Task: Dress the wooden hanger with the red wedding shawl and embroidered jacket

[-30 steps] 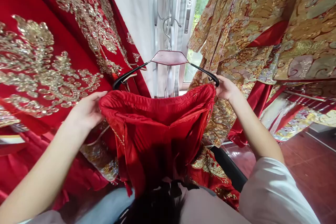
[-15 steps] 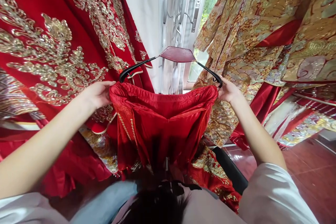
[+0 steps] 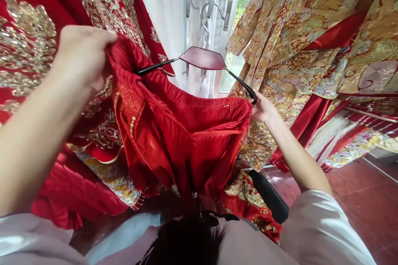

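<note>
Skirt (image 3: 189,147) is pinched at left by the left hand (image 3: 82,60) and at right, beside the hanger (image 3: 203,58), by the right hand (image 3: 264,109); even tension seems advisable.

A bright red garment (image 3: 182,134) with a gathered upper edge and gold beading spreads open-mouthed below a hanger (image 3: 203,58) with a silver hook, pinkish centre plate and black arms, its left corner raised over the hanger's left end, its right corner just beneath the hanger's right tip.
</note>
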Tool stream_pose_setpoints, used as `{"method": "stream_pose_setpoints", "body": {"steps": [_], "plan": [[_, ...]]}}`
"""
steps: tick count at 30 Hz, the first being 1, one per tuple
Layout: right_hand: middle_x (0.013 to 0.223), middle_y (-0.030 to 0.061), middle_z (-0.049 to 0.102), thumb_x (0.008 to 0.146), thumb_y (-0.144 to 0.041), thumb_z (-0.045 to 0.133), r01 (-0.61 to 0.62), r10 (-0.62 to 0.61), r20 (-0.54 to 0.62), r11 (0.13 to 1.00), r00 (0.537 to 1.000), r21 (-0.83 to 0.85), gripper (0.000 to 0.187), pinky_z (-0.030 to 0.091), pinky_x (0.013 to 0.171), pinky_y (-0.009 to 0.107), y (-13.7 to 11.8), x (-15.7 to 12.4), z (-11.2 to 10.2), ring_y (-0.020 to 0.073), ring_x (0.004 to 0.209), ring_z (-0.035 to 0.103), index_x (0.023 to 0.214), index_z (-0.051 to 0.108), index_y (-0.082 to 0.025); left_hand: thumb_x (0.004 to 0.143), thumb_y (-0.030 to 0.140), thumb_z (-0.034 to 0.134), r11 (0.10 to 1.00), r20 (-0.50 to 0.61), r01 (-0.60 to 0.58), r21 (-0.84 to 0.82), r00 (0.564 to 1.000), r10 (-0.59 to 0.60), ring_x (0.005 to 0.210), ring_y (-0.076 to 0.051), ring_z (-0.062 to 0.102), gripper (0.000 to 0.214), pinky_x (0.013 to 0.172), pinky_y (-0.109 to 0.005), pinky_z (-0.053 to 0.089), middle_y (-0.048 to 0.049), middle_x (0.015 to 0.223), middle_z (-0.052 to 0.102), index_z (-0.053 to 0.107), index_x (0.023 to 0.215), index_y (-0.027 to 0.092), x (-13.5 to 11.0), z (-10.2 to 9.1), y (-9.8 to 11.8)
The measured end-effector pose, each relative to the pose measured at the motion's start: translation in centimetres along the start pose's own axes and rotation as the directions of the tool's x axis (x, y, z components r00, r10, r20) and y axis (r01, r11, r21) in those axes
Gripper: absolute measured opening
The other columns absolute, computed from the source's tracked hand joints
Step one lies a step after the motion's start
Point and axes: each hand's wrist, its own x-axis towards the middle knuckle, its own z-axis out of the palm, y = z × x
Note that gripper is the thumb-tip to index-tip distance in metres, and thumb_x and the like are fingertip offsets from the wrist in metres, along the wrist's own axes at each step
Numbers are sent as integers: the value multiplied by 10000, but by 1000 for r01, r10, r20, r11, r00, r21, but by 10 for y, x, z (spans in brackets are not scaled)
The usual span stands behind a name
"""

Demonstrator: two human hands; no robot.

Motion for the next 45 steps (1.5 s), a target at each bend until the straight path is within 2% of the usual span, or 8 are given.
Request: {"method": "stream_pose_setpoints", "body": {"steps": [3, 9, 13, 17, 23, 32, 38, 45], "plan": [[410, -91, 399, 941, -352, 434, 14, -14, 10, 1000, 1000, 5, 279, 294, 301, 152, 4, 1, -1, 40, 295, 347, 722, 496, -190, 816, 224, 528, 947, 163, -198, 254, 974, 160, 464, -44, 337, 138, 711, -287, 494, 56, 560, 420, 562, 754, 105, -17, 6, -19], [402, -95, 376, 917, -372, 485, 76, -76, 35, 997, 996, 5, 331, 288, 314, 155, 0, 10, -2, 38, 302, 313, 644, 401, -205, 823, 237, 496, 531, 450, -452, 717, 882, 143, 652, -287, 594, 371, 683, -415, 502, -41, 616, 497, 480, 1160, 82, -64, 12, -54], [410, -102, 395, 859, -414, 573, 92, -91, 49, 996, 995, -10, 328, 289, 328, 162, 3, 14, -3, 39, 315, 325, 659, 417, -207, 839, 232, 440, 564, 551, -549, 617, 813, 189, 599, -359, 589, 205, 627, -470, 489, 8, 475, 307, 591, 933, 130, -91, 22, -42], [416, -119, 388, 798, -464, 636, 136, -132, 63, 988, 989, -69, 331, 291, 352, 156, 6, 14, -3, 29, 323, 338, 707, 448, -207, 905, 400, 377, 521, 597, -677, 520, 724, 345, 777, -338, 614, 350, 767, -479, 472, -96, 641, 515, 616, 823, 157, -78, 53, 4], [429, -116, 427, 778, -466, 656, 153, -151, 41, 987, 988, -58, 345, 347, 391, 162, 7, 5, -2, 36, 345, 377, 692, 451, -203, 849, 355, 489, 486, 573, -872, 59, 428, 699, 1239, -338, 391, 262, 1154, -509, 23, -100, 1016, 593, 682, 884, 181, -28, 132, 37], [602, -28, 625, 816, -419, 626, 178, -171, 70, 976, 983, -125, 253, 480, 487, 204, -20, 0, -23, 95, 508, 573, 743, 551, -189, 824, 461, 480, 703, 603, -711, -15, 554, 574, 1195, -318, 405, 347, 1133, -469, 31, -94, 963, 636, 713, 924, 223, -27, 171, 16], [630, -47, 653, 536, 56, 652, 339, -315, 127, 865, 941, -371, 354, 470, 492, 163, -54, 1, -42, 68, 501, 579, 801, 575, -166, 850, 462, 443, 680, 605, -732, 45, 562, 565, 1157, -307, 444, 394, 1119, -439, 14, -107, 967, 629, 717, 906, 186, -28, 173, 21], [573, -26, 578, 553, 28, 627, 530, -718, 331, 62, 612, -846, 216, 459, 603, 237, -92, 23, -14, 102, 576, 513, 646, 616, -167, 877, 417, 425, 616, 611, -774, 145, 560, 560, 1163, -320, 457, 389, 1126, -429, 14, -118, 969, 625, 701, 859, 144, -27, 178, 21]]}}
